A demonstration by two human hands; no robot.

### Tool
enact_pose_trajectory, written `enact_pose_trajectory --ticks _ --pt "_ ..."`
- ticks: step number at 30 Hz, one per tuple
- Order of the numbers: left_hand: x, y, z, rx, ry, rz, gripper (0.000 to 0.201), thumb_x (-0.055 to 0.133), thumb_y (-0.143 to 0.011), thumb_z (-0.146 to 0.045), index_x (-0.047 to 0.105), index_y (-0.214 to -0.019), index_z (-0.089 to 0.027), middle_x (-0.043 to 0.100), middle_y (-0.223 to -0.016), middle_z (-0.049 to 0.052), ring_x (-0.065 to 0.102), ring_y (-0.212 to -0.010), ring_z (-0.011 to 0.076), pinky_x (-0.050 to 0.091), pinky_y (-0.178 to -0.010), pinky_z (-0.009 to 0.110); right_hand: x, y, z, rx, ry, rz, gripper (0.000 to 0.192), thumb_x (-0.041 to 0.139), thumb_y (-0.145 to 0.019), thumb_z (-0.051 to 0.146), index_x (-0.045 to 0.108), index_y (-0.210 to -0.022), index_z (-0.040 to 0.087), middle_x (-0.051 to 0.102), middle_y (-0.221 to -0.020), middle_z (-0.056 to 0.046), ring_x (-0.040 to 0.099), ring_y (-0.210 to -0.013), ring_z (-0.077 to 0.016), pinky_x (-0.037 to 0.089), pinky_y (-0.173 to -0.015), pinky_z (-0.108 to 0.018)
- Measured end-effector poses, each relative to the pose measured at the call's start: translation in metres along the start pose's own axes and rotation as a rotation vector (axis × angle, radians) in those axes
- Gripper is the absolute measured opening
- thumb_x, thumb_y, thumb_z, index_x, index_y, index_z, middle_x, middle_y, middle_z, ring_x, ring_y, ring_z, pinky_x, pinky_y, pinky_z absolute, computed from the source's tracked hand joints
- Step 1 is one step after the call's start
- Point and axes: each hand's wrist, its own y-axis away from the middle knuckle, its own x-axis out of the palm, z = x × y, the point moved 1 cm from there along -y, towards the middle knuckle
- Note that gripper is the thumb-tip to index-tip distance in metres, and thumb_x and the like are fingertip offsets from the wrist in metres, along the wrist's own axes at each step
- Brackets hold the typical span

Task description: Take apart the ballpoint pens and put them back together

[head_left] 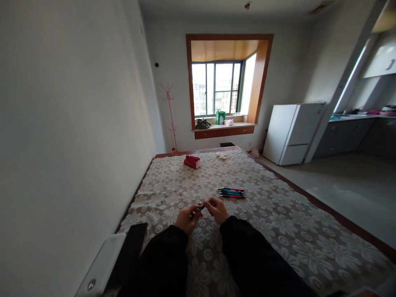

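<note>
Over the near half of the table, my left hand (187,218) pinches a dark pen (201,206) with a touch of blue on it, mostly hidden by my fingers. My right hand (218,209) comes in from the other side, its thumb and fingers closed at the pen's upper end. Just beyond my right hand lie several pens (230,193) side by side, in red, teal and black, their tips towards the left.
A patterned cloth covers the table (266,231). Farther back are a red packet (192,161) and a small whitish item (221,156). At the near left, a white object (102,264) stands by the wall. A white fridge (293,134) is beyond the table's right side.
</note>
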Motion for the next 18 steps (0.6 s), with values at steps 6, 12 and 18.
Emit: enact_pose_trajectory --ticks 6,12,18 --pt "0.0001 -0.0002 0.0006 -0.074 0.096 0.058 0.038 0.040 -0.093 -0.042 0.062 -0.109 -0.016 0.070 -0.067 0.001 0.052 -0.041 0.0087 0.040 -0.043 0.020 0.0009 0.0008 0.0013 -0.013 -0.070 0.068 0.050 0.060 -0.078 0.061 0.065 -0.098 0.015 0.051 -0.057 0.004 0.038 -0.042 -0.0075 0.029 -0.039 -0.021" --pt "-0.0008 -0.0003 0.0005 -0.041 -0.061 -0.045 0.028 0.063 -0.080 -0.039 0.065 -0.100 -0.020 0.073 -0.083 0.003 0.064 -0.062 0.0125 0.047 -0.055 0.021 -0.0003 0.0003 -0.0010 -0.003 -0.013 -0.028 0.044 0.067 -0.072 0.059 0.060 -0.066 0.016 0.039 -0.046 0.007 0.032 -0.039 -0.0065 0.022 -0.037 -0.020" --pt "0.0029 0.0004 0.0026 -0.091 0.157 0.117 0.045 0.038 -0.093 -0.048 0.065 -0.101 -0.014 0.070 -0.064 0.003 0.049 -0.036 0.0080 0.035 -0.038 0.019 0.0015 0.0009 0.0004 -0.022 -0.098 0.086 0.047 0.058 -0.079 0.060 0.067 -0.091 0.015 0.046 -0.050 0.005 0.039 -0.041 -0.0082 0.029 -0.039 -0.021"
